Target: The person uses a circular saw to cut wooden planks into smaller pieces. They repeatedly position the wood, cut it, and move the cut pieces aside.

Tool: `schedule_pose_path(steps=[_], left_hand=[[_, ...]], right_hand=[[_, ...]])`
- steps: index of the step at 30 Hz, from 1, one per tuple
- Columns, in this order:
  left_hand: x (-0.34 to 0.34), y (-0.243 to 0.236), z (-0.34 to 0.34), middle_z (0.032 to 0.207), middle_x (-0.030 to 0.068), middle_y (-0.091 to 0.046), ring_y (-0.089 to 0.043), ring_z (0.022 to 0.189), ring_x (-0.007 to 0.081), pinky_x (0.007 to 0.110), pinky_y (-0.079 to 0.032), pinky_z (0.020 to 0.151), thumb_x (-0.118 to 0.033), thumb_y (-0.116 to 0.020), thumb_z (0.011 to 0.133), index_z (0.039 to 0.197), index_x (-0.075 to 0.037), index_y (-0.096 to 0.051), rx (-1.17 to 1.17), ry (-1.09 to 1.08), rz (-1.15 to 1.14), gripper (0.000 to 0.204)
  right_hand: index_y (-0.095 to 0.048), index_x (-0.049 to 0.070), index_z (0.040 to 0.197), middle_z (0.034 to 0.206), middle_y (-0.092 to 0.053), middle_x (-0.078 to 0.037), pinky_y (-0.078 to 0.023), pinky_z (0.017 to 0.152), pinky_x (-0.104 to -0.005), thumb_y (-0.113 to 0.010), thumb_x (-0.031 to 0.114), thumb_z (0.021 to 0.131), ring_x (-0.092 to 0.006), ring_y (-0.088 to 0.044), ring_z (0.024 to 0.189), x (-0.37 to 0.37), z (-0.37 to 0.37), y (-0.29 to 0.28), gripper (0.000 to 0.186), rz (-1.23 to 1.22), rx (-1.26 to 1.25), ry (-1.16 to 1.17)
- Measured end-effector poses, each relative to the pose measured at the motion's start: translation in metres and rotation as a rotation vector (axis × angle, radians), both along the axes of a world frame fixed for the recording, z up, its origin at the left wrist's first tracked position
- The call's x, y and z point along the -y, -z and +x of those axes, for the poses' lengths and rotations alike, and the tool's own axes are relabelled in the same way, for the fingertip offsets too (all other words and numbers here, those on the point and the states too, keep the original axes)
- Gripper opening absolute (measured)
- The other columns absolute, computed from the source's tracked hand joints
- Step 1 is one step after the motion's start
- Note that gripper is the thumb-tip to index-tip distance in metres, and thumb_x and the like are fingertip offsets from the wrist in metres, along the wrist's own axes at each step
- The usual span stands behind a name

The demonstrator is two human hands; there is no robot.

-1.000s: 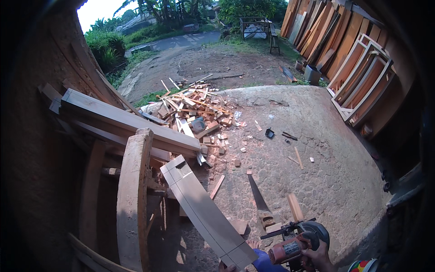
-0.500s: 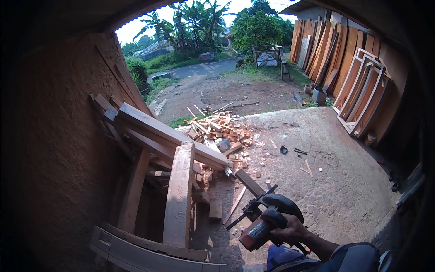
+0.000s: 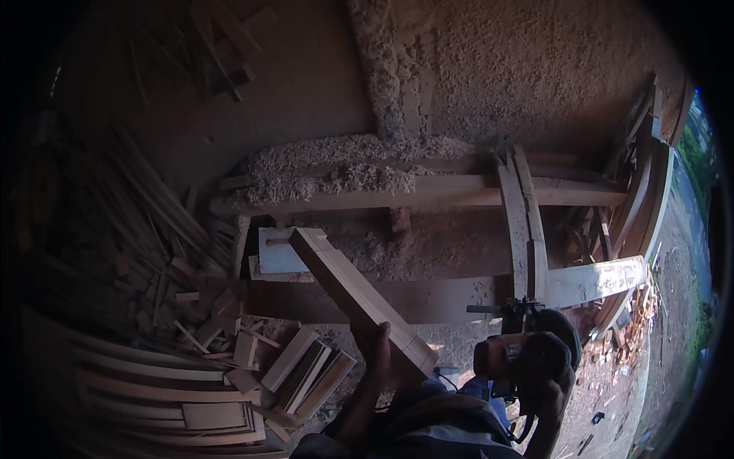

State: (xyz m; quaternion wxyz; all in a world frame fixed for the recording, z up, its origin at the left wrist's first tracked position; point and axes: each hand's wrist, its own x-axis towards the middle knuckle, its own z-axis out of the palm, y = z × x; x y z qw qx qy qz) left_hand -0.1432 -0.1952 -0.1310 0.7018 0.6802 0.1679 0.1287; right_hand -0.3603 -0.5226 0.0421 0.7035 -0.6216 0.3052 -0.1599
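Note:
My left hand [image 3: 371, 353] is closed on the near part of a wooden beam [image 3: 355, 287], which slants up and to the left across the bench frame, with lines across its top face. In my right hand [image 3: 552, 394] is a circular saw [image 3: 527, 353], gripped by its handle, with a dark guard and a reddish motor housing. The saw stands to the right of the beam, apart from it, close to a pale plank [image 3: 520, 229] laid across the bench. The fingers of my right hand are partly in shadow.
Long bench timbers [image 3: 428, 191] run before me, heaped with wood shavings [image 3: 329, 164]. Wood offcuts [image 3: 245, 348] and stacked boards [image 3: 168, 394] lie at the left. A white board [image 3: 281, 252] rests by the bench. More offcuts [image 3: 631, 325] lie at the right, near the bright outdoors.
My view has swung left, from the yard to the bench and wall. My left hand, unseen before, now shows holding a wooden beam. The circular saw stays in my right hand.

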Motion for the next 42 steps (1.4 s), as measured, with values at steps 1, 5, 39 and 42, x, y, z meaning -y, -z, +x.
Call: schedule_pose_path(steps=[1, 5, 39, 42], left_hand=[[-0.004, 0.012, -0.001, 0.135, 0.0186, -0.052, -0.053, 0.127, 0.0329, 0.046, -0.042, 0.112, -0.008, -0.075, 0.082, 0.146, 0.005, -0.038, 0.026, -0.089, -0.083, 0.075], [0.004, 0.014, 0.005, 0.138, 0.0216, -0.048, -0.051, 0.129, 0.0361, 0.047, -0.043, 0.111, -0.009, -0.077, 0.082, 0.15, 0.004, -0.03, -0.119, -0.303, 0.121, 0.084], [-0.125, 0.054, 0.114, 0.169, 0.0264, -0.022, -0.02, 0.157, 0.0447, 0.061, -0.018, 0.126, -0.049, -0.057, 0.102, 0.163, -0.002, -0.027, -0.278, -0.731, 0.787, 0.083], [-0.134, 0.013, 0.103, 0.169, 0.0206, -0.027, -0.024, 0.156, 0.0442, 0.061, -0.019, 0.125, -0.045, -0.057, 0.102, 0.161, -0.008, -0.036, -0.119, -0.383, 1.015, 0.073]], right_hand=[[-0.059, -0.002, 0.139, 0.124, -0.067, -0.012, -0.052, 0.094, -0.035, -0.067, 0.006, 0.08, -0.0219, -0.065, 0.107, -0.013, 0.028, -0.015, 0.061, -0.031, -0.007, -0.081], [-0.059, -0.002, 0.139, 0.119, -0.069, -0.012, -0.053, 0.086, -0.0327, -0.068, 0.007, 0.079, -0.0195, -0.066, 0.1, -0.042, 0.103, -0.045, 0.061, -0.095, -0.004, -0.316], [-0.063, -0.003, 0.134, 0.108, -0.077, -0.023, -0.062, 0.085, -0.0403, -0.08, 0.014, 0.082, -0.0327, -0.077, 0.102, -0.107, 0.305, -0.011, 0.057, -0.56, 0.058, -1.555], [-0.061, -0.003, 0.137, 0.107, -0.077, -0.025, -0.062, 0.084, -0.0408, -0.079, 0.016, 0.084, -0.0353, -0.077, 0.101, -0.121, 0.297, -0.006, 0.06, -0.61, 0.105, -1.599]])
